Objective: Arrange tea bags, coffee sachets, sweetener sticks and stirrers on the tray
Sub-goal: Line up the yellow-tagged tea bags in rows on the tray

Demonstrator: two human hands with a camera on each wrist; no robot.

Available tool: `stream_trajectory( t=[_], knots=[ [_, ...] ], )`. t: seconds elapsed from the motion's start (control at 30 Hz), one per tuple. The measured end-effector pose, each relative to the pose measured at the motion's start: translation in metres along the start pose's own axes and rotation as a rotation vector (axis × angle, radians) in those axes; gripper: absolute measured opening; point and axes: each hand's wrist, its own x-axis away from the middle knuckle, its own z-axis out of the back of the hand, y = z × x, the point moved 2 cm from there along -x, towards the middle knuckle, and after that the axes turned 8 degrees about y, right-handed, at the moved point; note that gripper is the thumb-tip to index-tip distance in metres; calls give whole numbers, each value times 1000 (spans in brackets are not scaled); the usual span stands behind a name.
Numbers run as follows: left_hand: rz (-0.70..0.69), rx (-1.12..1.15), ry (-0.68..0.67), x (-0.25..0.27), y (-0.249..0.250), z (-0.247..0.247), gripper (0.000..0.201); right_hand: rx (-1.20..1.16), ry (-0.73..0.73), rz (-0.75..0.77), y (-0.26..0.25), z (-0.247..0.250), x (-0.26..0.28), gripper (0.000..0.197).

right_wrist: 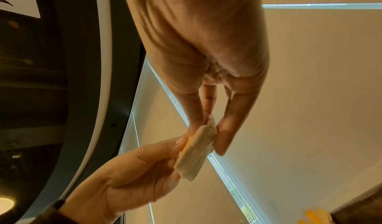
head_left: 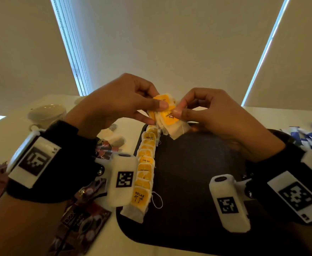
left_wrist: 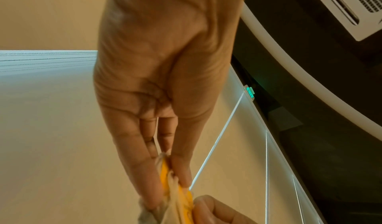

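Note:
Both hands hold a small stack of tea bags with yellow tags above the far end of the black tray. My left hand pinches the stack's far part between thumb and fingers. My right hand pinches the near tea bag by its yellow tag. The same stack of tea bags shows edge-on in the left wrist view, and the tea bags show pale in the right wrist view. A row of tea bags lies overlapped along the tray's left edge.
Dark coffee sachets lie on the white table left of the tray, with more sachets further back. A white cup stands at the back left. Blue-and-white sweetener sticks lie at the right.

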Motion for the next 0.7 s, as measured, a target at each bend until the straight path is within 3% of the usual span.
stream_trajectory(
  t=[0.13,0.33,0.53,0.7],
  knots=[
    [19,32,28,-1,-1,2,11,-42,10,-15,-1,-2,1,10],
    [19,10,51,-2,-2,0,11,-36,-8,-34,2,-3,2,28],
    [53,45,57,-3,-4,0,9,-67,20,-33,-1,-2,2,20],
    [67,86,91,-5,-5,2,10,-167,-9,-118,-1,-1,2,16]
  ],
)
